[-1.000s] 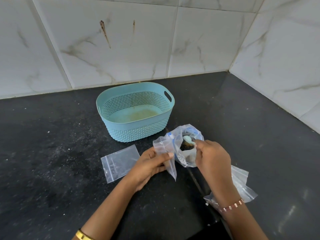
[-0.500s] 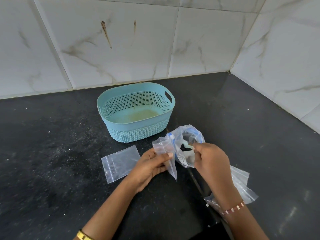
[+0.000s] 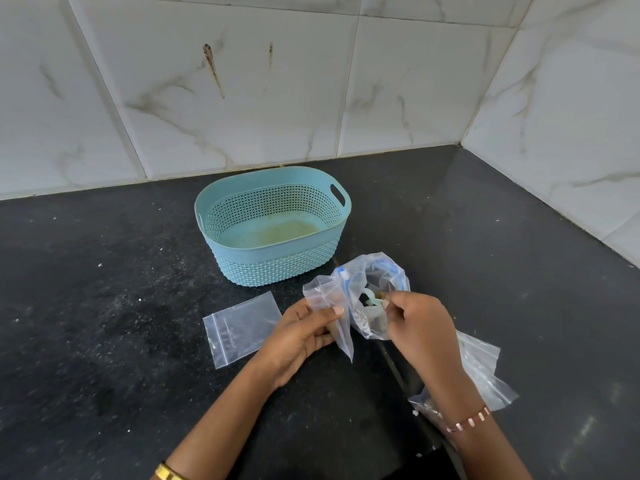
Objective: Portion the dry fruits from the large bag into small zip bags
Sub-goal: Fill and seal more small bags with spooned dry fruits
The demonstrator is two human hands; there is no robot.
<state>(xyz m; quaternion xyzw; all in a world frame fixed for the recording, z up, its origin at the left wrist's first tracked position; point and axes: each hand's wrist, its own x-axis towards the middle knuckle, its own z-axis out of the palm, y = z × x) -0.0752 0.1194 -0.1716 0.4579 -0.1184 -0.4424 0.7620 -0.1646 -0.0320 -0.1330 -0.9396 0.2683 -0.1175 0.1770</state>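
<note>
The large clear bag [image 3: 379, 273] with a blue zip strip stands open on the black counter, with dark dry fruits [image 3: 378, 325] at its bottom. My right hand [image 3: 420, 327] grips the handle of a pale green scoop [image 3: 371, 300] that is inside the bag's mouth. My left hand [image 3: 303, 336] pinches a small clear zip bag [image 3: 341, 329] between thumb and fingers, just left of the large bag and touching it. Whether the scoop carries any fruit is hidden.
A second small zip bag [image 3: 239, 327] lies flat to the left of my left hand. More clear bags [image 3: 485, 374] lie under my right forearm. A light blue perforated basket [image 3: 277, 268] stands behind the bags, near the tiled wall.
My right hand has pushed the scoop a little lower into the large bag. My left hand holds the small zip bag in the same place.
</note>
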